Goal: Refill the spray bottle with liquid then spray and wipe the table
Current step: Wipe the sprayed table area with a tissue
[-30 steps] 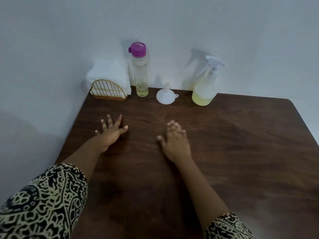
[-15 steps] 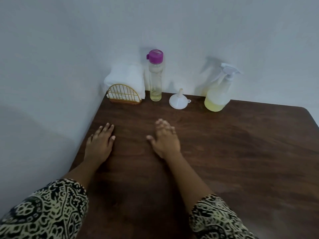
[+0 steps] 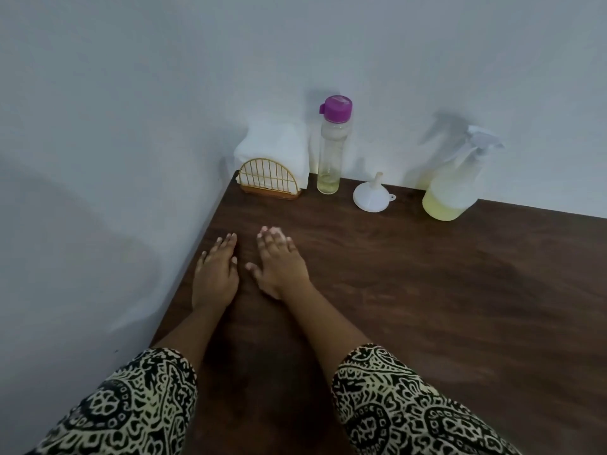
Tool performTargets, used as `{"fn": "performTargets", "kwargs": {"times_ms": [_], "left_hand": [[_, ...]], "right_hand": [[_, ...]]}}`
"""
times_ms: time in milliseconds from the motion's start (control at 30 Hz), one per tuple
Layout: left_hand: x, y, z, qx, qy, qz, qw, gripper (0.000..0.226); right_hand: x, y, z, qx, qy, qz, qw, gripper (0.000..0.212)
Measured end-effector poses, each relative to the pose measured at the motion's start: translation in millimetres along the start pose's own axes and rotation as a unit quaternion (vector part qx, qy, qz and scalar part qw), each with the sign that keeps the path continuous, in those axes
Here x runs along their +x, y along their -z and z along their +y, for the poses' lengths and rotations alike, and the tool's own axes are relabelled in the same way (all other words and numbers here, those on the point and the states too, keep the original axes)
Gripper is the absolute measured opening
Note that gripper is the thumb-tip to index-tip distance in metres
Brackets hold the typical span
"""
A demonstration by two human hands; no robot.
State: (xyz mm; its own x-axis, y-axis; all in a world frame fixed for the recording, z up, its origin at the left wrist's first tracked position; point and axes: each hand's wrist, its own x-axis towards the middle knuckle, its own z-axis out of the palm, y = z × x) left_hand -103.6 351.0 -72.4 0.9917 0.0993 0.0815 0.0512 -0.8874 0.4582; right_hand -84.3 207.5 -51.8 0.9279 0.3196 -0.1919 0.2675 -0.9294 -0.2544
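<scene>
- Risk: spray bottle stands at the back edge of the table, head on; pouring without the funnel seated, or knocking the tall purple-capped bottle, would likely spill liquid
- Left hand: fingers straight, flat on the table, holding nothing
- Right hand: fingers extended, palm down just beside it, holding nothing

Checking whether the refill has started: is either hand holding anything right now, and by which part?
Nothing is held. The left hand and the right hand both lie flat on the table, apart from the spray bottle.
</scene>
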Motion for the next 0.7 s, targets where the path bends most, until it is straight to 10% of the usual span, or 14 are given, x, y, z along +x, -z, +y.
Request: {"fn": "performTargets", "kwargs": {"times_ms": [100, 400, 700], "left_hand": [[-1, 2, 0, -0.039, 0.01, 0.012, 0.999, 0.053], [-2, 4, 2, -0.088, 0.006, 0.02, 0.996, 0.05], [-62, 22, -2, -0.207, 0.035, 0.08, 0.974, 0.044]], "right_hand": [[-14, 7, 22, -0.033, 0.01, 0.001, 0.999, 0.067], [-100, 16, 130, 0.039, -0.324, 0.035, 0.945, 0.079], [-57, -20, -32, 0.012, 0.016, -0.024, 0.999, 0.067]]}}
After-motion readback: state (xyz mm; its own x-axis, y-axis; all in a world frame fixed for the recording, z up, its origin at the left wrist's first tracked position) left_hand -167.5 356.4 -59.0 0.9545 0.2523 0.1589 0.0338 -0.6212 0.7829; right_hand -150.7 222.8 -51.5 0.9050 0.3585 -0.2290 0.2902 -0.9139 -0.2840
